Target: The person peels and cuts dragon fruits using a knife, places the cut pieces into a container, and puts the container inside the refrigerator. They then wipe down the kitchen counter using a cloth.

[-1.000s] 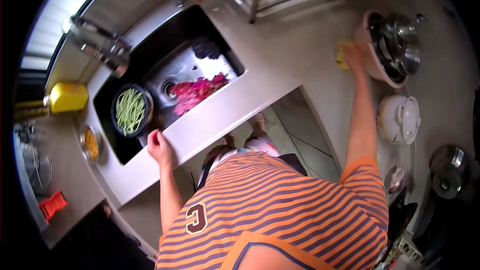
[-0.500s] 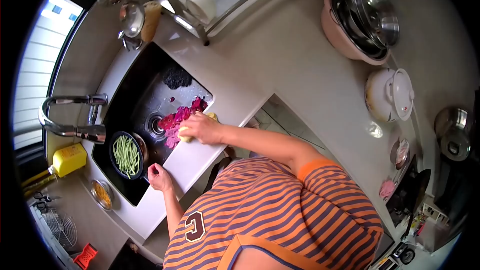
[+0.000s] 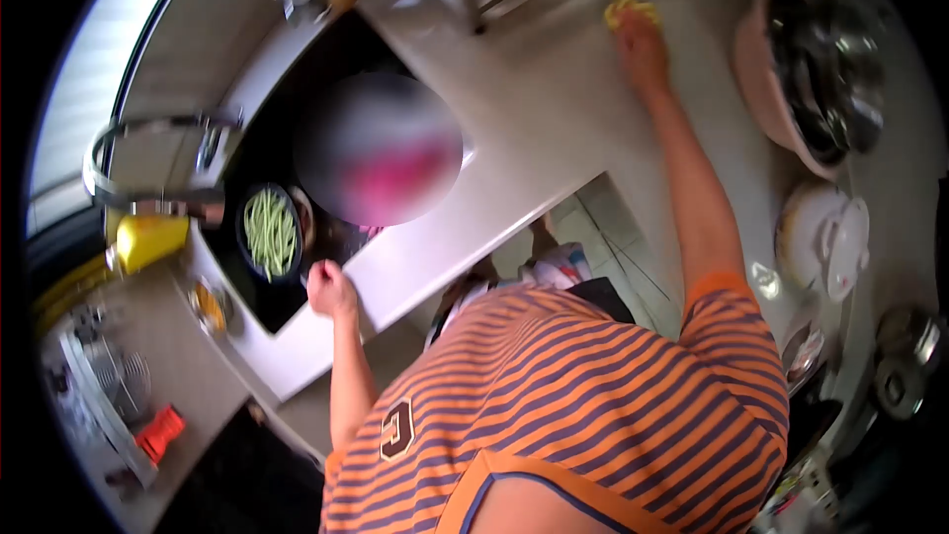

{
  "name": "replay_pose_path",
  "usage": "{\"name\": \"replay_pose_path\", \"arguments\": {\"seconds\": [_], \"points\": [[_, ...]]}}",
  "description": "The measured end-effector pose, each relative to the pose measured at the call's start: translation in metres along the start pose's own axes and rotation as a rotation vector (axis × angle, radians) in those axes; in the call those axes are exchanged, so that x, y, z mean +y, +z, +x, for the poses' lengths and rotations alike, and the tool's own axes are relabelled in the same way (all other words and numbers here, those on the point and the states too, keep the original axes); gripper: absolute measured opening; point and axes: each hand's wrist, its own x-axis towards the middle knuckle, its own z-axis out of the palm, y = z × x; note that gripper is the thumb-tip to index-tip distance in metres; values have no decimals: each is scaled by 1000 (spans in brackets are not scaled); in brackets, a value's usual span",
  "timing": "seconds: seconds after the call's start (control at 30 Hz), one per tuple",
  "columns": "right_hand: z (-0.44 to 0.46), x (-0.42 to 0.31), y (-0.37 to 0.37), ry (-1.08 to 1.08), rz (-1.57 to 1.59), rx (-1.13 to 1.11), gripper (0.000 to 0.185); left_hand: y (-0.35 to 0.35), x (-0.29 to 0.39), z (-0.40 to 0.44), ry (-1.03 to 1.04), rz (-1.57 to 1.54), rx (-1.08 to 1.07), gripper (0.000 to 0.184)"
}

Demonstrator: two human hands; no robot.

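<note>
Far out on the countertop, my right hand (image 3: 643,47) is closed over a crumpled yellow cloth (image 3: 631,12) pressed against the surface. My left hand (image 3: 332,289) is curled into a fist at the front rim of the sink (image 3: 287,321). Beside it is a dark pan (image 3: 244,242) of green beans (image 3: 271,233), its short handle pointing towards the fist. Whether the fingers hold that handle is hidden. A round blurred patch covers much of the sink; pink-red shapes (image 3: 395,183) show through it.
A faucet (image 3: 163,206) and yellow bottle (image 3: 150,241) stand behind the sink. Right of my right arm are a pink basin (image 3: 756,79) with metal pots and a white lidded pot (image 3: 816,227). A small bowl (image 3: 210,307) sits left of the sink.
My right hand has swept from the sink's front edge across the countertop with the yellow cloth. My left hand stays by the pan. The view has shifted, and a blurred patch now covers the sink.
</note>
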Motion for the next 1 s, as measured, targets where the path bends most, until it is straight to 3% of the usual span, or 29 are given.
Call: {"name": "replay_pose_path", "arguments": {"seconds": [0.07, 0.13, 0.2, 0.3, 0.37, 0.4, 0.47, 0.53, 0.67, 0.73, 0.83, 0.9, 1.0], "points": [[-52, -93, 12, -179, 227, -134, 17, 3, -3, 1, -31, 29, -23, 13], [-114, -168, 10, -266, 319, -259, 28, 3, -1, 0, -84, -20, -7, 11], [-158, -218, -3, -537, 368, -564, 36, 2, -1, 0, -79, -86, 35, 11], [-196, -285, 6, -688, 469, -771, 38, 1, -4, -1, -230, -356, 89, 16], [-213, -331, 29, -751, 449, -783, 39, -9, -8, -8, -345, -751, 13, 19], [-224, -358, 41, -785, 444, -792, 40, -28, -8, -13, -298, -795, 14, 14], [-256, -408, 71, -882, 532, -804, 44, -58, -16, -31, -25, -722, 147, 19], [-288, -456, 102, -985, 593, -801, 46, -80, -40, -50, 40, -661, 175, 32], [-349, -563, 159, -1148, 855, -782, 46, -97, -129, -79, -139, -493, 245, 39], [-373, -616, 186, -1324, 706, -717, 50, -110, -173, -77, -230, -423, 287, 40], [-386, -677, 211, -1396, 749, -767, 41, -115, -225, -67, -423, -473, 303, 40], [-394, -692, 230, -1388, 782, -721, 32, -107, -248, -61, -524, -506, 383, 40], [-379, -675, 225, -1372, 875, -814, 46, -82, -266, -64, -636, -449, 353, 41]]}}
